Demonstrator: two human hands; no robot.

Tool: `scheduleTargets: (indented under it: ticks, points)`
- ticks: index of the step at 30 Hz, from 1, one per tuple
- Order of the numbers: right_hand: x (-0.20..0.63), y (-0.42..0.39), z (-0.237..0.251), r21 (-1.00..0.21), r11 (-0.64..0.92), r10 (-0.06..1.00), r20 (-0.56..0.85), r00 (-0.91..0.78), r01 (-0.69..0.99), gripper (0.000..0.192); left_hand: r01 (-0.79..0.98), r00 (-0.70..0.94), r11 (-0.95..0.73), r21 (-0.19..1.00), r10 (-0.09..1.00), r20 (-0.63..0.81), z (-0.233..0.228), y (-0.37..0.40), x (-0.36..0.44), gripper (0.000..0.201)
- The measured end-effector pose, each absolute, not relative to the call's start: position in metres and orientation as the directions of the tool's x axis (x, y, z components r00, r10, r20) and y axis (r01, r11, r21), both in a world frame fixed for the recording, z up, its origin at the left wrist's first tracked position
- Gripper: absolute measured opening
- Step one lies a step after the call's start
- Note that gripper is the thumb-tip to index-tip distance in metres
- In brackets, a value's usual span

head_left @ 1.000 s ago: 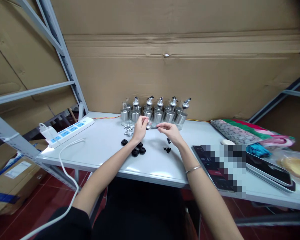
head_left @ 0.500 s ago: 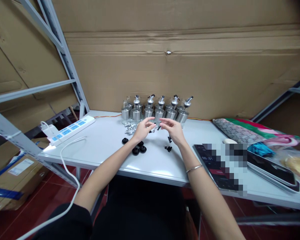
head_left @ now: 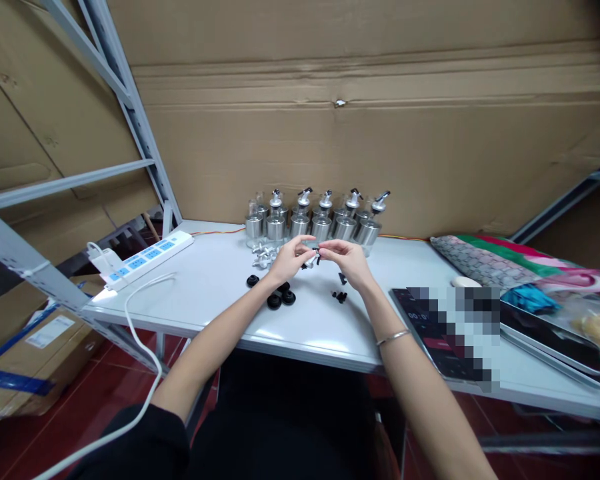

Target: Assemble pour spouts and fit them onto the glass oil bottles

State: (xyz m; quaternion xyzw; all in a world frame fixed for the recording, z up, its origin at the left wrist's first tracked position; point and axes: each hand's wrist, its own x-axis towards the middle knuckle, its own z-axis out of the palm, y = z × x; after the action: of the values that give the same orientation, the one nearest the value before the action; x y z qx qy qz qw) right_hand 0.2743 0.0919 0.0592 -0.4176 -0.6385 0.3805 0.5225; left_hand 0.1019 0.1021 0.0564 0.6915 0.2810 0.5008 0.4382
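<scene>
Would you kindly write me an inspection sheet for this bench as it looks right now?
Surface: white table, parts laid out in its middle.
Job's things: small black part pinched between both hands; black round caps and small black pieces on the table; row of steel dispenser bottles at the back.
Clutter: folded patterned cloth, dark tray, blurred-out device at right.
Grips: left hand and right hand meet fingertip to fingertip on the part.
Cables: white power strip with a white cable running off the edge.
Surroundings: cardboard wall, grey shelving frame.
</scene>
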Motion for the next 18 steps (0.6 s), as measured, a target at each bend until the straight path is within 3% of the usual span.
scheduleTargets:
  ticks: [18]
  points:
    - [0.2718, 0.089, 0.0614, -0.925, 0.356, 0.934, 0.349, -0.074, 0.136, 0.014, 0.046, 0.321, -0.528, 0.848, 0.812, 0.488, 0.0566, 0.093, 0.1058, 0.018]
